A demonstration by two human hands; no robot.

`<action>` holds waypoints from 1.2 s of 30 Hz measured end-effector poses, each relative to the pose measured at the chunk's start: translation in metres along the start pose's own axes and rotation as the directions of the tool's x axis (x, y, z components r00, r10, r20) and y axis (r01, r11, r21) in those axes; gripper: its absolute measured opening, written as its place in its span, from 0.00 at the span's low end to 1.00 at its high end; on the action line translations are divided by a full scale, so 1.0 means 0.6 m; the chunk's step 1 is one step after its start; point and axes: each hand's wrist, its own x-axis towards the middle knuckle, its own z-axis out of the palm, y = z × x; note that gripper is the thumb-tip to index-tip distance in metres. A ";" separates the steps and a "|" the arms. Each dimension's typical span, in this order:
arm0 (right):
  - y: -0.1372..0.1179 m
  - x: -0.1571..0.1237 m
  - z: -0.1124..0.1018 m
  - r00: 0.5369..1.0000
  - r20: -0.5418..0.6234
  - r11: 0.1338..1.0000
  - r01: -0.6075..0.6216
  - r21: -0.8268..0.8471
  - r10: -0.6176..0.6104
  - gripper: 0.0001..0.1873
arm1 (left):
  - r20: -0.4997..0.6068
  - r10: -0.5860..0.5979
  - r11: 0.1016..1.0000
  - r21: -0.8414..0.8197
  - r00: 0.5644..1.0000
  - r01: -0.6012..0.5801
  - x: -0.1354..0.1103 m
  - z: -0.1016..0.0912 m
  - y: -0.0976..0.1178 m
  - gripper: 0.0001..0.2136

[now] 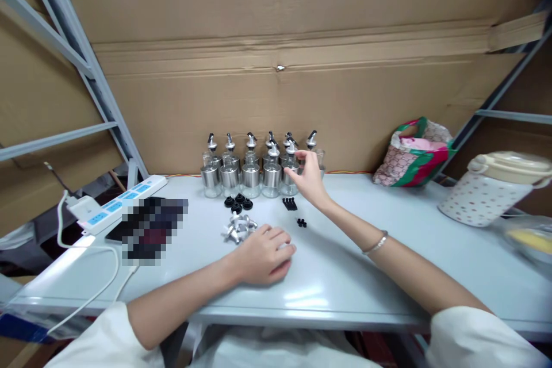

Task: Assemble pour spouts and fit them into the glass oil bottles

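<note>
Glass bottles [250, 178] with steel bands stand in two rows against the cardboard. Several carry silver pourer spouts with black tips, among them the pourer [273, 149] on a front bottle. My right hand [311, 178] reaches to the rightmost front bottle [288, 185], thumb and index finger apart beside its neck and pourer [292, 146]; whether they touch it is unclear. My left hand [266, 256] rests on the table with fingers curled, its palm side hidden. Just beyond it lie silver pourer parts [239, 227], black stoppers [236, 205], black spout tips [290, 203] and small black caps [302, 222].
On the left, a power strip [125, 204] with a plugged charger [84, 207] and white cable lies beside a blurred-out dark device [150, 227]. To the right stand a patterned bag [399, 161], a spotted container [483, 192] and a bowl [532, 241]. Metal frames flank the table [345, 293].
</note>
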 end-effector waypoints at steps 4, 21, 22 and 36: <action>0.008 0.006 0.035 0.987 -0.011 0.944 0.150 -0.295 -0.160 0.44 | 0.004 -0.043 0.999 -0.017 0.999 0.043 0.001 0.016 0.005 0.09; 0.054 0.050 0.037 0.991 0.070 0.992 0.120 -0.045 -0.116 0.20 | 0.083 -0.094 0.982 -0.156 0.992 0.106 0.021 0.017 0.008 0.08; 0.051 0.052 0.034 0.992 0.039 0.992 0.120 -0.028 -0.119 0.18 | 0.066 -0.103 0.978 -0.175 0.992 0.113 0.020 0.018 0.007 0.08; -0.124 -0.021 -0.066 0.983 -0.174 0.902 0.121 0.415 -0.051 0.08 | -0.381 -0.692 0.614 -0.758 0.613 0.222 0.017 0.025 0.012 0.31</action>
